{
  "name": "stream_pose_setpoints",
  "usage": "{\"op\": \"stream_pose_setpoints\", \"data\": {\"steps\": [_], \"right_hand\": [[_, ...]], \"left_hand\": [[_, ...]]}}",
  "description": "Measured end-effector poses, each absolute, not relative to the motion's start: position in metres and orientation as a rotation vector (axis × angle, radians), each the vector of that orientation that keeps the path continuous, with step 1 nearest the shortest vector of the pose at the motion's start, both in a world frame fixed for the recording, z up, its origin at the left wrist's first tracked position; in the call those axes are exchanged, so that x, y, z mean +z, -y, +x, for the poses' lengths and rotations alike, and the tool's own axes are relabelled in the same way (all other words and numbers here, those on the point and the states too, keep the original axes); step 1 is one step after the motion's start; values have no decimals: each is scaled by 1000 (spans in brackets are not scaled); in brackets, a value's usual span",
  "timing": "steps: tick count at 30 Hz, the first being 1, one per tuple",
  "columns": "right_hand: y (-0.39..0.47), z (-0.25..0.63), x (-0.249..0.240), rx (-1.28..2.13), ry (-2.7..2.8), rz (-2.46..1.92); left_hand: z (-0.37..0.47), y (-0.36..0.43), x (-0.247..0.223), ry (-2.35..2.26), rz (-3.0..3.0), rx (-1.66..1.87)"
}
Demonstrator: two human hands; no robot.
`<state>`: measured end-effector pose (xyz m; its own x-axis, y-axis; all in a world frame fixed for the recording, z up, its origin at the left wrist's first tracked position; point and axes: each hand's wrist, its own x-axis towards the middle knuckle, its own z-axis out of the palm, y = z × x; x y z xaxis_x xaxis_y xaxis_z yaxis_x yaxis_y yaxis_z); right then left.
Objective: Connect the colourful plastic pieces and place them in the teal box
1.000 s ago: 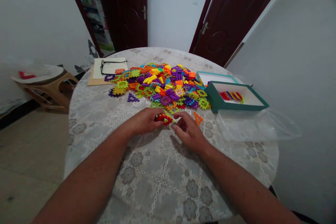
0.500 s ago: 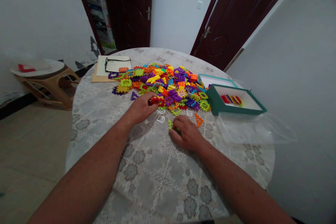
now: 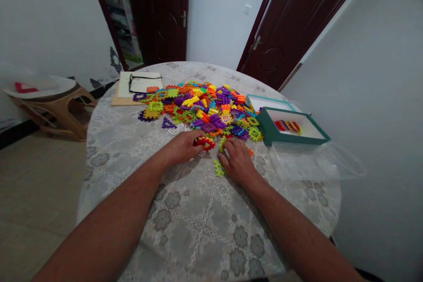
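Note:
My left hand [image 3: 185, 146] is closed around red and yellow interlocking building pieces [image 3: 206, 143] with notched edges, just above the cloth. Close by on the right, the fingers of my right hand [image 3: 235, 158] pinch a lime-green building piece [image 3: 223, 142], held edge-up. A second lime-green piece [image 3: 218, 168] lies on the tablecloth beside my right thumb. The held pieces are apart from each other. Behind both hands spreads a pile of colourful plastic building pieces [image 3: 208, 103]. An orange piece [image 3: 251, 152] is partly hidden behind my right hand.
White window-shaped pieces [image 3: 173, 131] lie left of the pile. On the right stand a green-edged box [image 3: 297, 141] holding red and yellow pieces and a clear plastic cover [image 3: 317, 163]. Glasses [image 3: 145, 77] rest on papers at the back left of the round table [image 3: 198, 229].
My left hand has come nearer to me and rightward with the red and yellow pieces. My right hand has a green piece raised in its fingers; another green piece now shows beside it.

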<state>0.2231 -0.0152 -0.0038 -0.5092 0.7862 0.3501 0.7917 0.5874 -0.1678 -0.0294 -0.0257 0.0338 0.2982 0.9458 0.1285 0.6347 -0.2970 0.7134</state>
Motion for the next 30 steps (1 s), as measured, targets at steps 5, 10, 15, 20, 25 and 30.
{"op": "stream_pose_setpoints", "data": {"steps": [5, 10, 15, 20, 25, 30], "right_hand": [[12, 230, -2, -68, 2459, -1277], [6, 231, -14, 13, 2303, -1180], [4, 227, -18, 108, 2341, -1101], [7, 225, -14, 250, 2417, -1017], [11, 226, -11, 290, 2371, -906], [10, 228, -8, 315, 2276, -899]], "left_hand": [[-16, 30, 25, -1296, 2096, 686], [-10, 32, 27, -1327, 2137, 657], [-10, 30, 24, -1258, 2182, 683], [-8, 27, 19, -1224, 2178, 706], [-5, 28, 14, -1319, 2061, 789], [-1, 31, 14, -1386, 2014, 792]]}}
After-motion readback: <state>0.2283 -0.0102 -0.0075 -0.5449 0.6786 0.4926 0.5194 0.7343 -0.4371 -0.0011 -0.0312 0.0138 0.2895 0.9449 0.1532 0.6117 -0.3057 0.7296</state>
